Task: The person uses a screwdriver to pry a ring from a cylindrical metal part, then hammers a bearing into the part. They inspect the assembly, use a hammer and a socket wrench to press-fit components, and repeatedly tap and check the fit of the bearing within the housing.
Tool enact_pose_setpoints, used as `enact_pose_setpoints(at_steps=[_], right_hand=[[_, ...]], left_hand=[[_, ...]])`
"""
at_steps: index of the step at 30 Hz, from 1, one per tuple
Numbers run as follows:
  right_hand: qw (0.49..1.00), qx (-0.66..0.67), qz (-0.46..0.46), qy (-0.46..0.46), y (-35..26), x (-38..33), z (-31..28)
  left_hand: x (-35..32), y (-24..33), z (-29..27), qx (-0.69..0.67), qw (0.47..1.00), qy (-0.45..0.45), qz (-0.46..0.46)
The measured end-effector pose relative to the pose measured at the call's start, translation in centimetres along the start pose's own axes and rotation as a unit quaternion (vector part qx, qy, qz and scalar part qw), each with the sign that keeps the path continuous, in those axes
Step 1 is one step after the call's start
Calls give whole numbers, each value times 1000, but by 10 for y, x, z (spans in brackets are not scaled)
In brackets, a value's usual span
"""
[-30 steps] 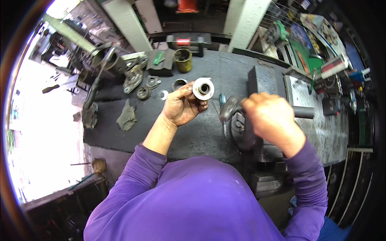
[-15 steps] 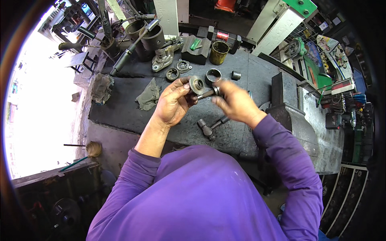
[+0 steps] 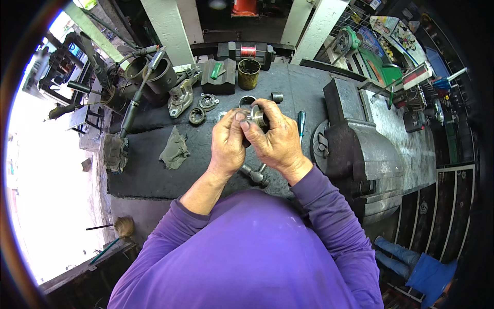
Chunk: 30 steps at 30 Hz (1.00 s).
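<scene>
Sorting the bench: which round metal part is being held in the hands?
The silvery flanged bushing, gripped by both the left hand and right hand; the gears lie on the bench.

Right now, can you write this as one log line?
left hand: holding round metal part | right hand: holding same part | above: dark workbench

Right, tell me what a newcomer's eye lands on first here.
First, the two hands meeting mid-bench: the left hand and right hand together grip a round metal part. To their right sits a big grey bench vise. Behind them, at the back of the dark workbench, stand a dirty tin can and small gears.
</scene>
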State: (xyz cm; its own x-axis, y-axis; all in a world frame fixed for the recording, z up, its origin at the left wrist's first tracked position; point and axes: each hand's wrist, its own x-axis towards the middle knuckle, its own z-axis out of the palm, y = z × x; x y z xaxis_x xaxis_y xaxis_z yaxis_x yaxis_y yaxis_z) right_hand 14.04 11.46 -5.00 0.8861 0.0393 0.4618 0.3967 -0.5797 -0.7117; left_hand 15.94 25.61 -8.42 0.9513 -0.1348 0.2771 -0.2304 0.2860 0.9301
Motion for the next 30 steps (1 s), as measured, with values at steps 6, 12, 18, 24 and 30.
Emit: enact_pose_setpoints(at_steps=[6, 12, 18, 24, 30], right_hand=[[977, -130, -162, -41, 7, -1, -25], [983, -132, -128, 4, 5, -8, -20], [974, -137, -167, -63, 5, -21, -25], [985, -91, -138, -41, -2, -9, -72], [924, 259, 279, -38, 2, -33, -53]], left_hand=[[8, 13, 2, -165, 921, -3, -352], [15, 19, 8, -175, 919, -1, -354], [12, 5, -2, -91, 921, -29, -377], [30, -4, -43, -77, 782, -98, -611], [8, -2, -24, -266, 862, -43, -430]])
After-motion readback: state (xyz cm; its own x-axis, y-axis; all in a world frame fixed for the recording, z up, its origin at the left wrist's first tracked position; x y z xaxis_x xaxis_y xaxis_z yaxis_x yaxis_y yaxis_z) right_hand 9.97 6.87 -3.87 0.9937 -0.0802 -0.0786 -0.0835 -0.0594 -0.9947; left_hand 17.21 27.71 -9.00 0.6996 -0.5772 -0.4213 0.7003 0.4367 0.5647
